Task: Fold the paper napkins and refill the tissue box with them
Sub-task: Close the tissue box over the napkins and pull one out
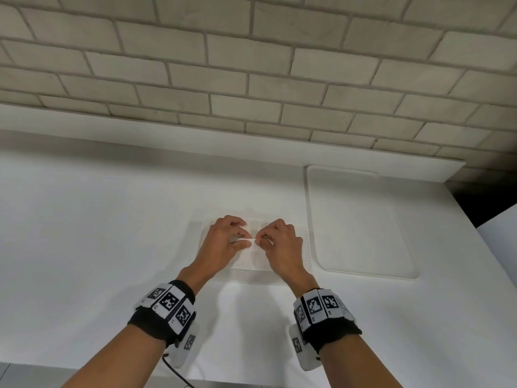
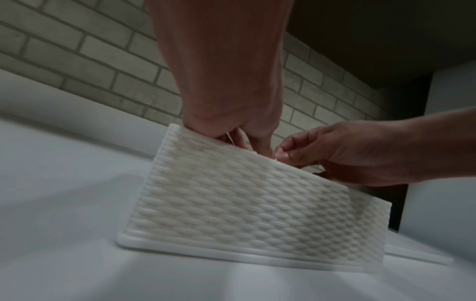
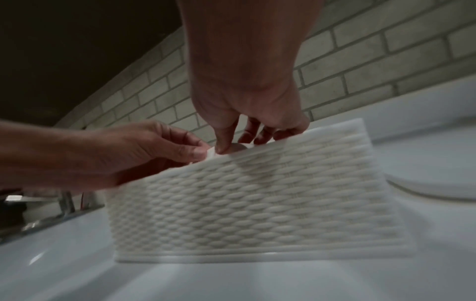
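A white tissue box (image 1: 251, 271) with a woven-pattern wall (image 2: 244, 203) (image 3: 257, 203) stands on the white counter, straight ahead of me. Both hands hover over its top, fingers curled. My left hand (image 1: 240, 238) (image 2: 247, 142) (image 3: 195, 150) and my right hand (image 1: 265, 239) (image 2: 283, 156) (image 3: 231, 146) meet at the middle. Together they pinch a small white edge of paper napkin (image 1: 253, 241) (image 3: 210, 152) just above the box's top. The rest of the napkin and the box's opening are hidden by my hands.
A flat white rectangular tray or lid (image 1: 361, 225) lies on the counter (image 1: 112, 233) just right of the box. A brick wall with a low ledge runs behind. The counter ends at a dark gap at far right. Metal fittings (image 3: 64, 201) show beyond its left side.
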